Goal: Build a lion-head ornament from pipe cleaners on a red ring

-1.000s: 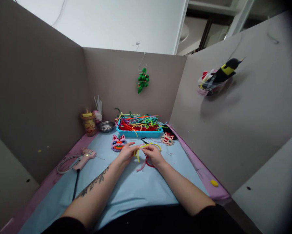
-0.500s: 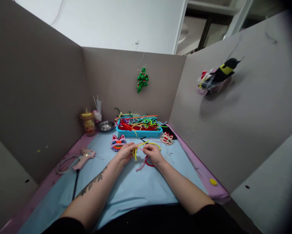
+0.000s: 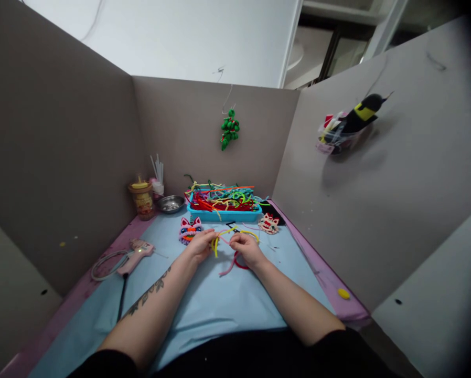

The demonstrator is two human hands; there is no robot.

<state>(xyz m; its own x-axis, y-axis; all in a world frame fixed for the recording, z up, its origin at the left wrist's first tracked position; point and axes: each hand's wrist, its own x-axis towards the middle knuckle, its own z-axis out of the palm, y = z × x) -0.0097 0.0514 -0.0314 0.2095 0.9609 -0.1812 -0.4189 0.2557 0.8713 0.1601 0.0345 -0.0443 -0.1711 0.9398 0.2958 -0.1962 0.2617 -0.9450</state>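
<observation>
My left hand (image 3: 203, 244) is closed on a yellow pipe cleaner (image 3: 215, 249), whose end hangs below the fingers. A pink pipe cleaner (image 3: 223, 239) stretches from there to my right hand (image 3: 246, 249), which pinches its other end. Under the right hand lie a red pipe cleaner (image 3: 240, 261) and a longer pink strand (image 3: 228, 270) on the blue cloth. Just behind my left hand rests a purple, orange and pink animal-face piece (image 3: 190, 229). A cream and red face piece (image 3: 269, 223) lies farther right.
A blue tray (image 3: 223, 216) full of coloured pipe cleaners stands at the back. To the left are a pink glue gun (image 3: 138, 255) with its cable, a metal bowl (image 3: 171, 204) and a lidded cup (image 3: 143, 200). Grey partitions (image 3: 172, 131) enclose the table; a green ornament (image 3: 229, 129) hangs behind.
My left hand has shifted slightly left, away from the right hand, and the pink strand between them shows longer. The right hand stays nearly where it was.
</observation>
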